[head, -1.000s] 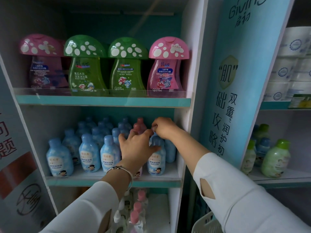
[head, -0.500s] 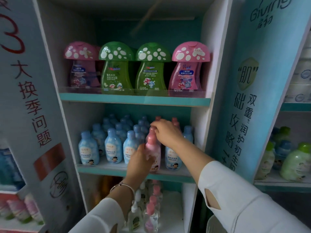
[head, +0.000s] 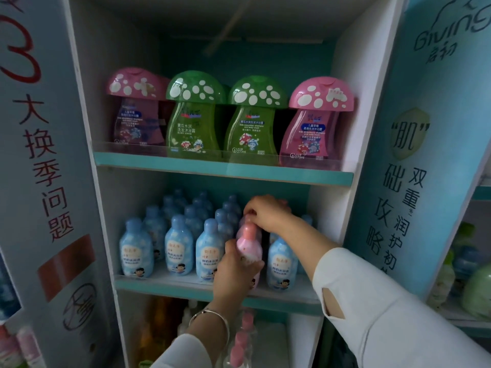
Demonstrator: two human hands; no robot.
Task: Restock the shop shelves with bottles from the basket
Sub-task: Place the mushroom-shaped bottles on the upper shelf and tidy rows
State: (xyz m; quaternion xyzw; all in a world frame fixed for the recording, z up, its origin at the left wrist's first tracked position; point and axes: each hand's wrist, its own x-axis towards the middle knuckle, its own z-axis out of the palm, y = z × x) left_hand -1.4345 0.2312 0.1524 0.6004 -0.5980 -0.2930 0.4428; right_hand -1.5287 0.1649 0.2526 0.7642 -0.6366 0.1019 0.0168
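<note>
The middle shelf (head: 186, 284) holds blue bottles (head: 178, 248) across its left and back. In the last second the pink bottle (head: 248, 247) has come forward to the shelf's front row and stands in a gap among them. The left hand (head: 233, 272) wraps its body. The right hand (head: 265, 212) curls just above its cap, and I cannot tell what it pinches. The bottle looks nearly placed, with only the release left.

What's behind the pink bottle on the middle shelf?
Behind the pink bottle, the right hand reaches among blue bottles. What lies under that hand is hidden.
</note>
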